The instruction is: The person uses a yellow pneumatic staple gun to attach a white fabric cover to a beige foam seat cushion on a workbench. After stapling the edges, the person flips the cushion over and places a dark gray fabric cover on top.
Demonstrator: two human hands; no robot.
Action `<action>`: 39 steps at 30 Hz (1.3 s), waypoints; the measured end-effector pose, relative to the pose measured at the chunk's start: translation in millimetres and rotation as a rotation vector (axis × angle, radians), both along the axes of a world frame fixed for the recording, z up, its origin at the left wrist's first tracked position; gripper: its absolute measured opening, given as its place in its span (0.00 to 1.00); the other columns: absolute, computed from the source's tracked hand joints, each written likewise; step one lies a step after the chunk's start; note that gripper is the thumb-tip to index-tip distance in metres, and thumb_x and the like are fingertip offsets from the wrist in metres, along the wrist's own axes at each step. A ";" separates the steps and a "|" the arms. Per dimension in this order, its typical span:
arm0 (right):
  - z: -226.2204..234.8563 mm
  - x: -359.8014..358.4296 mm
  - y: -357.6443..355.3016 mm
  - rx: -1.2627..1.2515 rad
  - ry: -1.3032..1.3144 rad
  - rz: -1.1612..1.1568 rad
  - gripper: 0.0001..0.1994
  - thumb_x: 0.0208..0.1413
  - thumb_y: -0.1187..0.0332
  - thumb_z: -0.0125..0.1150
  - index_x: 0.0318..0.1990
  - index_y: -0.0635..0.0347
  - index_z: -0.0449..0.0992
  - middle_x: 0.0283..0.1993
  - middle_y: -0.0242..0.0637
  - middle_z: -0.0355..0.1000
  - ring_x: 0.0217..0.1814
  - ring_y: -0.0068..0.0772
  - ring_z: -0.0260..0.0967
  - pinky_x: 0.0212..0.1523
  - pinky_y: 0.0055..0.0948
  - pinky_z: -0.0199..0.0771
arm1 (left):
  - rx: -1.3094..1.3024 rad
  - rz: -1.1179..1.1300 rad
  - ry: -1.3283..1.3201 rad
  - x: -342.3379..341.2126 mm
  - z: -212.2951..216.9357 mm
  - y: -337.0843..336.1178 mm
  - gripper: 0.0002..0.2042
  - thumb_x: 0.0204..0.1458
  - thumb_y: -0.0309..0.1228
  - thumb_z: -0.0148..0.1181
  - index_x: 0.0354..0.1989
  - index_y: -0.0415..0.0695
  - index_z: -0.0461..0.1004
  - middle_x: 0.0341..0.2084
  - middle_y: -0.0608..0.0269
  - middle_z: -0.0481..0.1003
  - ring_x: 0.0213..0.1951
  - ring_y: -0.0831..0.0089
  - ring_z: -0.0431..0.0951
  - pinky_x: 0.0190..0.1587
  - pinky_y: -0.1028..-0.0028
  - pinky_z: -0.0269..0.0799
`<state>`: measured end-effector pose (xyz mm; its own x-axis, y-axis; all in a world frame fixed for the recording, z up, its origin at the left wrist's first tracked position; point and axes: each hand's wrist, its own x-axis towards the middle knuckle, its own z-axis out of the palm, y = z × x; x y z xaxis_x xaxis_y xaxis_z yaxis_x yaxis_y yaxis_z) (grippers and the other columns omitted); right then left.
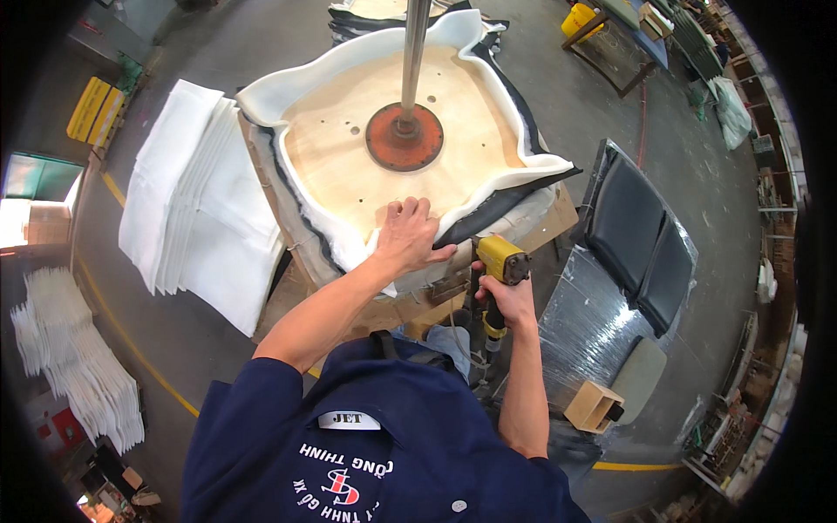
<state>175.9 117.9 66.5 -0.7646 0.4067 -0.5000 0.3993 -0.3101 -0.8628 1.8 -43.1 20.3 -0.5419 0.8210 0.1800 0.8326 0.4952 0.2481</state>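
A pale wooden seat panel (340,166) lies before me, edged with folded white padding (349,74) and black fabric (488,209). My left hand (407,235) is at its near edge, fingers bent over the padding against the wood and thumb stretched to the right. What is under the palm is hidden. My right hand (510,301) grips a yellow and black staple gun (503,259) by its handle, its nose close to the panel's near right edge. A round orange plate (404,138) on a metal pole (416,57) rests on the middle of the panel.
White padding sheets (187,192) are stacked at the left, with another white pile (74,357) farther down. At the right, black cushions (632,227) lie on a plastic-wrapped surface (575,322), near a small wooden box (593,407). A hose (458,336) hangs below the gun.
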 end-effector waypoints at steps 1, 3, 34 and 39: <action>3.1 -4.2 0.8 0.009 -0.017 0.002 0.40 0.51 0.85 0.59 0.75 0.59 0.60 0.47 0.41 0.80 0.25 0.24 0.74 0.28 0.26 0.80 | -0.002 0.027 -0.022 -3.0 -2.0 2.2 0.24 0.48 0.56 0.67 0.31 0.44 0.84 0.38 0.58 0.72 0.47 0.58 0.68 0.50 0.57 0.61; 8.6 -12.0 -0.5 0.026 -0.053 0.014 0.39 0.52 0.85 0.60 0.75 0.60 0.61 0.47 0.40 0.80 0.25 0.24 0.74 0.28 0.26 0.80 | 0.085 0.006 -0.013 -8.2 -13.4 2.2 0.23 0.49 0.56 0.67 0.31 0.45 0.84 0.38 0.59 0.72 0.47 0.59 0.68 0.51 0.57 0.60; 47.2 -91.1 -2.8 0.133 -0.349 0.249 0.41 0.50 0.85 0.58 0.76 0.58 0.58 0.42 0.40 0.78 0.24 0.25 0.72 0.25 0.26 0.75 | 0.259 0.351 -0.080 5.6 -29.0 15.8 0.17 0.53 0.47 0.66 0.22 0.46 0.83 0.38 0.62 0.72 0.49 0.61 0.67 0.51 0.59 0.59; 45.6 -85.5 2.1 0.076 -0.302 0.259 0.43 0.49 0.87 0.57 0.76 0.56 0.58 0.48 0.44 0.79 0.25 0.25 0.73 0.26 0.25 0.76 | 0.250 0.354 -0.081 3.6 -26.8 16.2 0.17 0.53 0.47 0.67 0.22 0.45 0.83 0.38 0.62 0.72 0.49 0.61 0.67 0.51 0.59 0.59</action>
<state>90.3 120.0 112.1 -0.6698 0.2640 -0.6941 0.6951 -0.1061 -0.7111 5.4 -26.8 -6.6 -0.8025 0.5185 0.2952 0.5954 0.6628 0.4542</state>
